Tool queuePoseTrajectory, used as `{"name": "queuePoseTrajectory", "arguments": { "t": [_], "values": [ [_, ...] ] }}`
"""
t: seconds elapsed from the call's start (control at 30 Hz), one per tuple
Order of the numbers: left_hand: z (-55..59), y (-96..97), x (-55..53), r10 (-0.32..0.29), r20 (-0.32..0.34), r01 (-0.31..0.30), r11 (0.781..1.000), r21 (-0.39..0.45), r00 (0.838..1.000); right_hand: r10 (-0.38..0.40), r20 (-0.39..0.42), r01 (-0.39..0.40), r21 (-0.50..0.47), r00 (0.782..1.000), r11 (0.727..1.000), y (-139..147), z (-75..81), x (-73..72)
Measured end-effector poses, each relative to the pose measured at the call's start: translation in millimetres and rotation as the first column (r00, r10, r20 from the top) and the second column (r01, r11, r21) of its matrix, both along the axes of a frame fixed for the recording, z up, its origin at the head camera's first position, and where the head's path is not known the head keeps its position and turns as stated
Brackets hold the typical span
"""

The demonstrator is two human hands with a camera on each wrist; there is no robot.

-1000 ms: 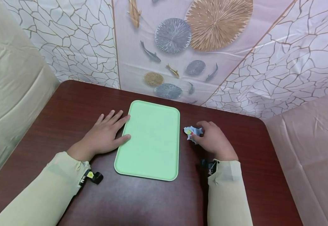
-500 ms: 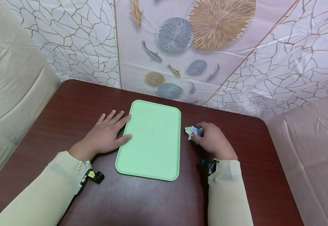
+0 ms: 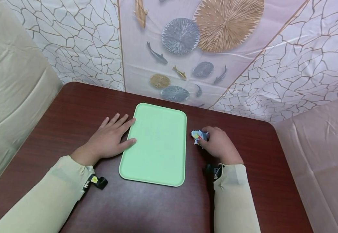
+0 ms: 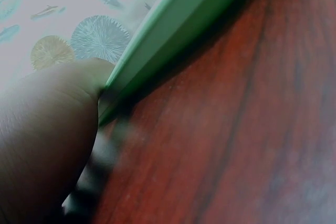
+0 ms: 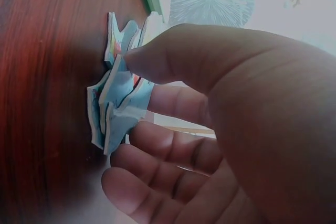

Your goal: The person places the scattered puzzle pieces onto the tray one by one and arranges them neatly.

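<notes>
Patterned cloth (image 3: 183, 48) fills my head view beyond the fingertips (image 3: 132, 120), printed with gold and grey discs, fish and gold crackle lines on white. Plain cream cloth (image 3: 11, 87) hangs well out past the left fingers, pinkish cloth (image 3: 323, 152) past the right. Under both sets of fingers I have a dark red-brown table (image 3: 145, 210) with rounded far corners. Pale sleeves (image 3: 234, 200) run in behind the fingers, one per arm.

Green tray (image 3: 157, 145), low rim, lies flat between the two sets of fingers. Left hand (image 3: 106, 139): fingers straight and spread, thumb and forefinger tips on the rim nearest them, other fingers pointing away over the table. Right hand (image 3: 221, 144): thumb and fingers bent round a small pile of pieces (image 5: 119, 85), gripping it just beside the tray's opposite edge.

Black wrist device (image 3: 100, 183) shows behind the left fingers.

Pieces, per my right wrist view: pale blue, ragged-edged, overlapping, touches of red and yellow. Thumb tip meets one face, forefinger lies behind. Resting on the table or slightly raised, I cannot tell; fingers hide the count.
</notes>
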State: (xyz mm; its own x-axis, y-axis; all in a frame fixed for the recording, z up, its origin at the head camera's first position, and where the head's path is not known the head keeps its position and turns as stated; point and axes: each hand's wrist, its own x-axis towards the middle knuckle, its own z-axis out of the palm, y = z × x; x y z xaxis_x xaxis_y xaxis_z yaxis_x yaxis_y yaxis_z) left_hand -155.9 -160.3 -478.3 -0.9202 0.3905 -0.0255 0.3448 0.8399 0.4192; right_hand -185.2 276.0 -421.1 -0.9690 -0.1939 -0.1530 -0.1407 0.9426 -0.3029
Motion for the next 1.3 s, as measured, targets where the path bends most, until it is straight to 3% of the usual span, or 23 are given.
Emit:
{"name": "queuePoseTrajectory", "arguments": {
  "t": [0.67,1.3],
  "values": [
    [-0.3,-1.1,-0.4,-0.006,0.003,0.006,1.000,0.005,1.000,-0.028,0.003,0.028,-0.013,1.000,1.000,-0.1,-2.2,-2.3],
    [0.0,-1.1,-0.8,-0.004,0.000,0.004,1.000,0.018,1.000,-0.022,-0.037,0.020,-0.032,0.999,0.999,-5.4,13.6,5.3]
  ]
}}
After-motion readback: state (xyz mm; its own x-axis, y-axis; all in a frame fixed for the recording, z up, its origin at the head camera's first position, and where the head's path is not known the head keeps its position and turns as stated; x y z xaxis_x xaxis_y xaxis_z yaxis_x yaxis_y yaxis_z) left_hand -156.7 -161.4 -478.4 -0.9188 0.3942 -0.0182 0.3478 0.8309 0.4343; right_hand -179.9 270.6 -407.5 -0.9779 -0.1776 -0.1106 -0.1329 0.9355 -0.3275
